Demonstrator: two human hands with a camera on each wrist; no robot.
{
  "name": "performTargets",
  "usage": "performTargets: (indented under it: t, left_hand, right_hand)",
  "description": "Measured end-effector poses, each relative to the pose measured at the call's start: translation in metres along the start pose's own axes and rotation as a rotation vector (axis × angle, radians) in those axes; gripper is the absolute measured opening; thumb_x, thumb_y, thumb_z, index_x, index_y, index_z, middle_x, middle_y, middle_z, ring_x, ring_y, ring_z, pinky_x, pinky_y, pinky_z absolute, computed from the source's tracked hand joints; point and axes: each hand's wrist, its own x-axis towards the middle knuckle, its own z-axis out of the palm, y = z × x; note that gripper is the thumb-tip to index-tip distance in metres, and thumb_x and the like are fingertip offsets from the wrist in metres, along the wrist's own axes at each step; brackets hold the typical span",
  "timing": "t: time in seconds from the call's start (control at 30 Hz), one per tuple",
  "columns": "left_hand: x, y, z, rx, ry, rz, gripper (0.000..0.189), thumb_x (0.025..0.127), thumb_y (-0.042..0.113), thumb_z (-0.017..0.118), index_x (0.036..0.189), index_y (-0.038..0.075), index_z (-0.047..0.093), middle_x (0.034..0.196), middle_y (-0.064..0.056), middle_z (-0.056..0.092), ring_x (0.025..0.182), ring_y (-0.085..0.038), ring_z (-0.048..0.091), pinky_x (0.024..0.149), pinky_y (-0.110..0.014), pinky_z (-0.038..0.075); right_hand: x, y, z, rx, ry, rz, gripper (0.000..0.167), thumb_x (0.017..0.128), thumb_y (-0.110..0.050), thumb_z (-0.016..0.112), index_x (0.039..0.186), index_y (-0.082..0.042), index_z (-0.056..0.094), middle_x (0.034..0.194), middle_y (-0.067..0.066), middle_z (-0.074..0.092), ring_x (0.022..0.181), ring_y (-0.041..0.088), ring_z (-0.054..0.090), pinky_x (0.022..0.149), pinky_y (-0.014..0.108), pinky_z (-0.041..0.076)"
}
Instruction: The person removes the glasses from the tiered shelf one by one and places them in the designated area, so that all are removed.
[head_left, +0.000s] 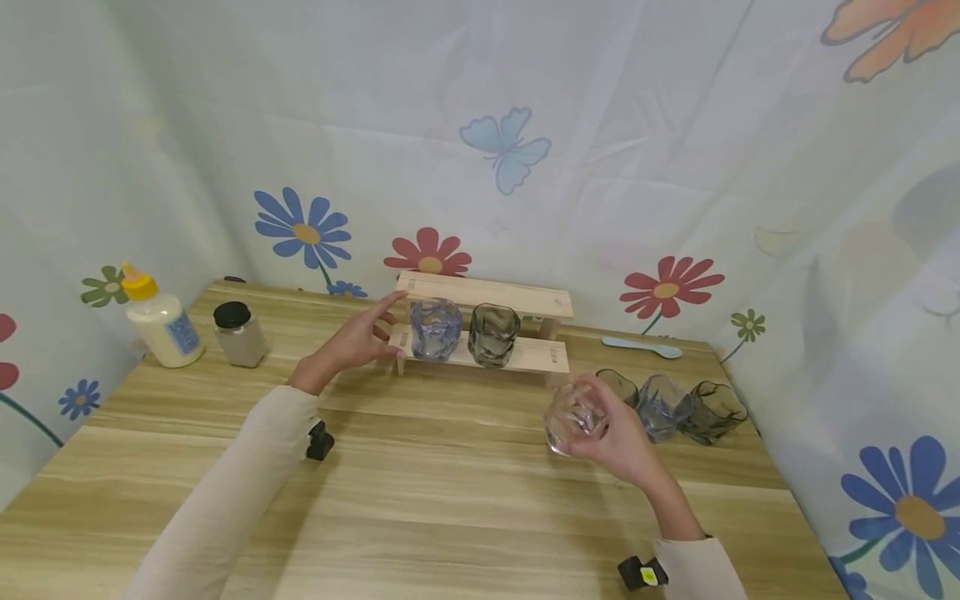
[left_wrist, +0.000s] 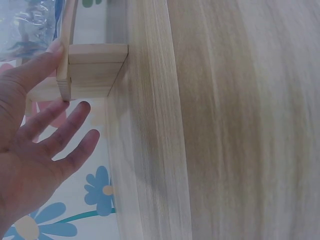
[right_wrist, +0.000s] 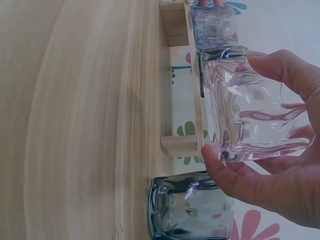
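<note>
A clear pinkish glass (right_wrist: 255, 115) is held in my right hand (head_left: 618, 433), thumb on one side and fingers on the other, in front of the right end of a two-step wooden shelf (head_left: 543, 357). On its lower step stand a bluish glass (head_left: 437, 329) and, to its right, a dark grey glass (head_left: 493, 335). My left hand (head_left: 358, 337) touches the shelf's left end. In the left wrist view its thumb (left_wrist: 42, 65) rests against the board, and the other fingers are spread, fairly straight.
Right of my right hand stand a greenish glass (head_left: 619, 385), a blue-grey glass (head_left: 663, 408) and a dark glass (head_left: 712, 412). Behind them lies a pale blue spoon-like tool (head_left: 641, 346). A yellow-capped bottle (head_left: 167, 329) and a black-lidded jar (head_left: 240, 337) stand at left.
</note>
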Motion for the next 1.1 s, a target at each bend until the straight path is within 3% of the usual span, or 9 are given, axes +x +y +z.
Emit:
performTargets:
  t: [0.1,0.23,0.3,0.37,0.47,0.53,0.8,1.1]
  left_hand:
    - [0.000,0.000,0.000,0.000,-0.003,0.000,0.102,0.084,0.008,0.080,0.161,0.029,0.016,0.139,-0.027,0.050,0.112,-0.045,0.064,0.090,-0.054,0.055]
    - [0.000,0.000,0.000,0.001,0.002,0.001,0.103,0.084,0.009,0.080,0.161,0.029,0.016,0.139,-0.027,0.050,0.112,-0.045,0.064,0.090,-0.055,0.055]
    - [0.000,0.000,0.000,0.003,0.003,0.002,0.103,0.084,0.009,0.080,0.161,0.028,0.015,0.139,-0.027,0.050,0.111,-0.045,0.064,0.089,-0.054,0.055]
    - [-0.001,0.000,-0.001,0.004,0.003,0.003,0.103,0.084,0.009,0.080,0.161,0.028,0.015,0.139,-0.027,0.050,0.111,-0.045,0.064,0.089,-0.054,0.055]
    - [-0.001,0.001,-0.001,0.006,0.002,0.004,0.102,0.084,0.008,0.080,0.161,0.027,0.016,0.139,-0.027,0.050,0.111,-0.045,0.064,0.088,-0.054,0.055]
    - [0.000,0.001,-0.001,0.005,0.000,0.006,0.102,0.084,0.009,0.080,0.161,0.027,0.016,0.139,-0.027,0.050,0.111,-0.045,0.064,0.088,-0.054,0.055]
    - [0.000,-0.001,0.001,0.009,0.004,0.002,0.103,0.084,0.010,0.081,0.161,0.028,0.016,0.139,-0.027,0.050,0.111,-0.045,0.064,0.089,-0.055,0.055]
    - [0.000,0.001,0.000,0.004,0.005,0.004,0.102,0.084,0.009,0.081,0.161,0.029,0.017,0.138,-0.028,0.051,0.110,-0.046,0.064,0.089,-0.055,0.055]
  right_hand:
    - [-0.004,0.002,-0.002,0.007,0.002,0.007,0.087,0.068,-0.009,0.090,0.143,-0.011,0.045,0.135,0.030,0.057,0.079,0.017,0.063,0.058,0.025,0.050]
    - [-0.009,0.006,-0.005,0.020,-0.004,0.012,0.086,0.070,-0.007,0.089,0.143,-0.011,0.044,0.137,0.032,0.054,0.063,0.012,0.057,0.057,0.026,0.051]
    - [-0.012,0.008,-0.005,0.024,0.001,0.011,0.085,0.069,-0.006,0.089,0.142,-0.011,0.045,0.137,0.032,0.054,0.069,0.017,0.062,0.057,0.027,0.051]
    - [-0.015,0.011,-0.006,0.019,0.005,0.007,0.085,0.069,-0.006,0.089,0.141,-0.009,0.045,0.137,0.031,0.054,0.087,0.028,0.067,0.058,0.027,0.052]
    - [-0.020,0.015,-0.006,0.027,0.011,0.012,0.084,0.069,-0.005,0.089,0.140,-0.008,0.045,0.135,0.029,0.056,0.112,0.043,0.062,0.063,0.027,0.054]
    - [-0.022,0.018,-0.006,0.039,0.009,0.015,0.084,0.068,-0.005,0.090,0.140,-0.008,0.045,0.133,0.028,0.058,0.119,0.047,0.058,0.066,0.028,0.055]
    - [-0.030,0.024,-0.007,0.087,0.012,0.053,0.084,0.067,-0.005,0.090,0.138,-0.010,0.047,0.133,0.027,0.058,0.124,0.052,0.053,0.076,0.038,0.058]
    - [-0.036,0.032,-0.009,0.066,0.024,0.077,0.088,0.067,-0.001,0.088,0.142,-0.006,0.043,0.130,0.031,0.058,0.115,0.049,0.060,0.071,0.030,0.058]
